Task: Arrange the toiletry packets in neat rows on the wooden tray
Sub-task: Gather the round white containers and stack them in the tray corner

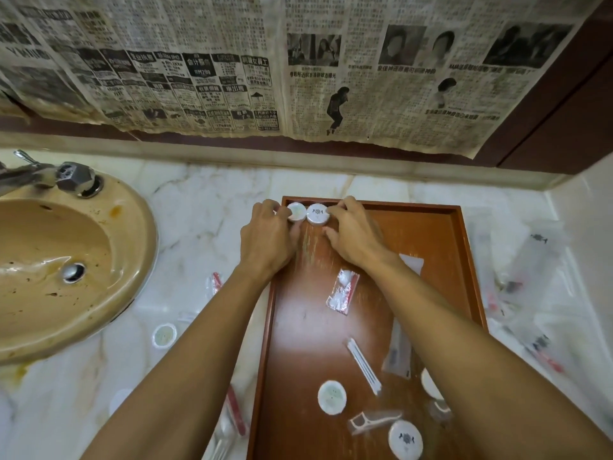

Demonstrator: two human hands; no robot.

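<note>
Left hand: pinches a round soap into the tray corner.
Right hand: pinches a second soap alongside, starting a row.

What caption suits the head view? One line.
Both hands, left hand and right hand, line two round packets at the wooden tray far edge.

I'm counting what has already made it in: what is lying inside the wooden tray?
Inside the wooden tray: two round packets at the far left corner, held by the left hand and right hand; loose sachets and round packets nearer. The forearms hide some of the tray floor.
</note>
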